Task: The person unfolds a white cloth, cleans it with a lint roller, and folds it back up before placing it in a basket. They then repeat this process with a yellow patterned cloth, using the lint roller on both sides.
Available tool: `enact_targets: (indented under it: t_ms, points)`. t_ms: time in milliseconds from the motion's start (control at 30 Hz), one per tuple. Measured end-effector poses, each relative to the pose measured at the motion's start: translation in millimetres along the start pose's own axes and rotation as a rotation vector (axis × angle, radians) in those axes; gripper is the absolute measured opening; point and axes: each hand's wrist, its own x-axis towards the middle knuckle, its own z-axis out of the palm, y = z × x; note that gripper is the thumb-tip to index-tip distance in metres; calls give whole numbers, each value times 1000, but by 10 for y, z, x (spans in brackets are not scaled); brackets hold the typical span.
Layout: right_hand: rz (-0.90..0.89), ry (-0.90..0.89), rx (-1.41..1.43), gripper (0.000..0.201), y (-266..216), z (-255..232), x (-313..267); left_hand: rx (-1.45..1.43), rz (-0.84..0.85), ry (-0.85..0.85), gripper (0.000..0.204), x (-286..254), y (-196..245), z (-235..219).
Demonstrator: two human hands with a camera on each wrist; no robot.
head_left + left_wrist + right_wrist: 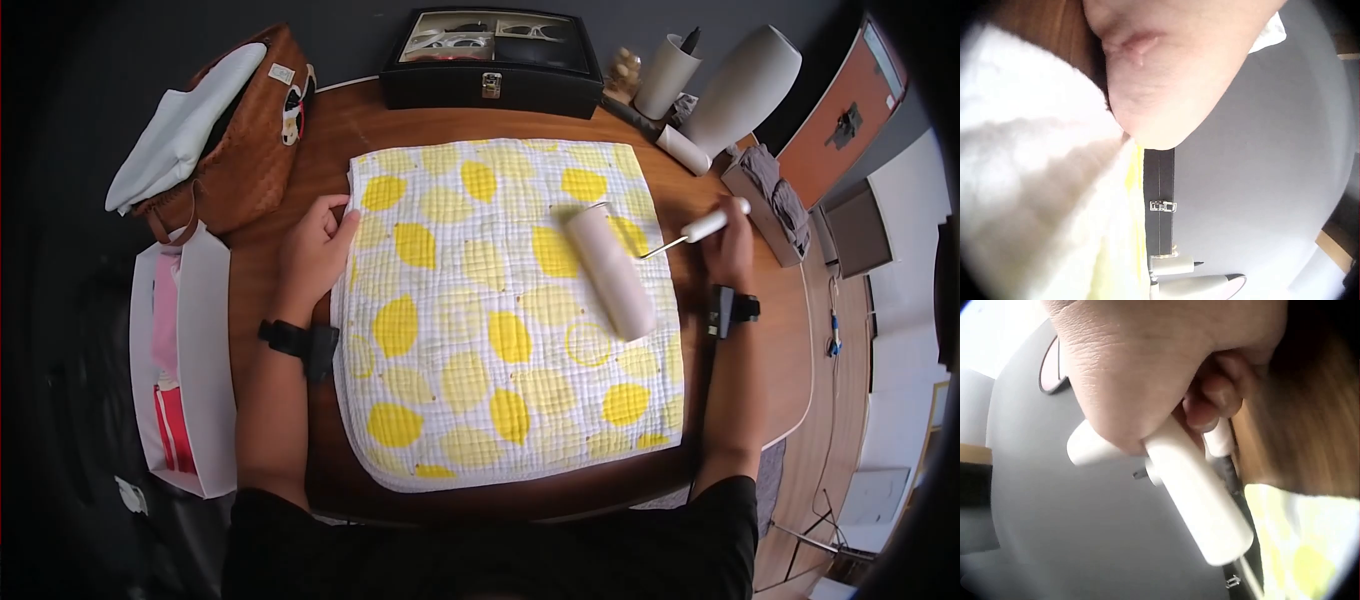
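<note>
A folded white muslin blanket (460, 310) printed with yellow lemons lies spread on the wooden table. At its upper left edge, my left hand (322, 245) pinches the cloth between thumb and curled fingers. Creases in the blanket (1041, 162) run toward that hand (1166, 81) in the left wrist view. My right hand (732, 245) is beyond the right edge and grips the white handle (708, 224) of a lint roller. The roller's pale, motion-blurred cylinder (612, 275) slants over the blanket's right part. Fingers wrap the handle (1200, 494) in the right wrist view.
A black glasses case (490, 90) stands at the back. Beside it are a white cup (667, 78), a vase (745, 85) and a small white roll (685, 150). A box of grey cloth (765, 195) is at right. Left are a woven bag (250, 130) and a white bin (205, 370).
</note>
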Motion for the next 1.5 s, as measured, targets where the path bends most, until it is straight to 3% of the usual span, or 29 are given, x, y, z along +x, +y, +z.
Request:
enact_targets:
  t_ms: [33,133,233,300,367,467,567,667,767,833,900,1067,1100,1167,1367,1500]
  points:
    - [-35,65,53,25,-34,-98,62,10,0,6,31,1,-2,1]
    - [-14,-27,78,24,9,-470,197,-13,5,7,31,14,-57,38]
    - [-5,23,-7,24,-67,-94,-87,-83,9,-9,31,56,-169,89]
    - [-52,-173,-178,29,-71,63,-248,-59,-8,-15,31,47,-119,65]
    - [-82,-211,-255,31,-31,397,-454,-46,-23,-13,31,34,-56,47]
    - [-35,-486,-247,26,-176,840,-1066,-51,-4,-12,32,50,-130,65]
    - [58,-683,-274,24,-259,1004,-1394,-52,15,-3,32,36,-100,71]
    - [-52,-854,-348,25,-229,1100,-1532,-53,16,-16,32,32,-57,51]
    - [29,-702,-349,24,-158,951,-1219,-56,-12,-24,33,14,-9,24]
    - [25,-424,-315,26,-71,809,-947,-52,-28,-21,33,22,-6,14]
    - [-98,-201,-231,27,199,490,-462,-42,-39,-22,33,26,-39,27]
    - [-65,161,-18,20,70,-151,97,-36,-25,-16,33,20,-58,28]
    - [-43,109,107,20,101,-267,199,-32,-29,-18,32,21,-59,29]
    - [-38,94,87,23,119,-356,244,-20,-16,-8,32,20,-63,34]
    - [-116,-27,-257,29,153,-83,54,-9,5,0,31,30,-80,36]
    - [-143,-171,-337,27,148,3,-32,17,-4,-4,31,28,-44,26]
